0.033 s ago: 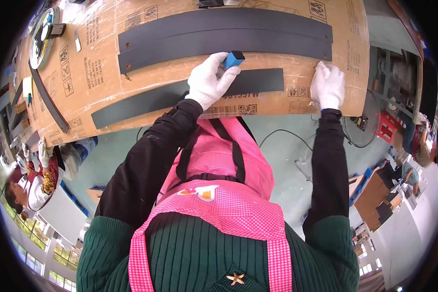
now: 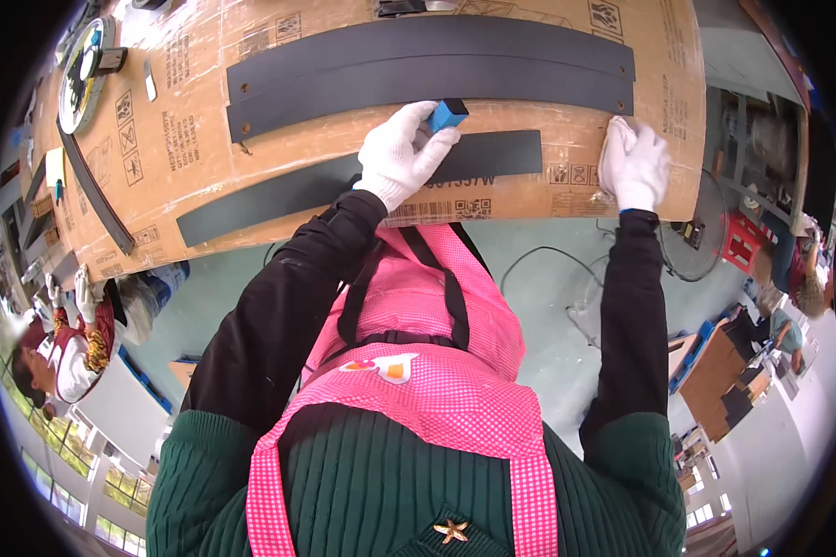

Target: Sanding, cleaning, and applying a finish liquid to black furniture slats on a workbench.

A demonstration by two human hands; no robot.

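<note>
While left hand is pinching blue block inside bench near edge | right hand is curling by near-right corner, can't tell if holding | light pinch probably suiting

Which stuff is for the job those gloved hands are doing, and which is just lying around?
Probably for the job: blue block, held in the left hand; shorter dark-grey strip; two longer dark-grey strips.

Probably just lying around: round white-rimmed reel; slim pale strip; red plastic stool.
</note>
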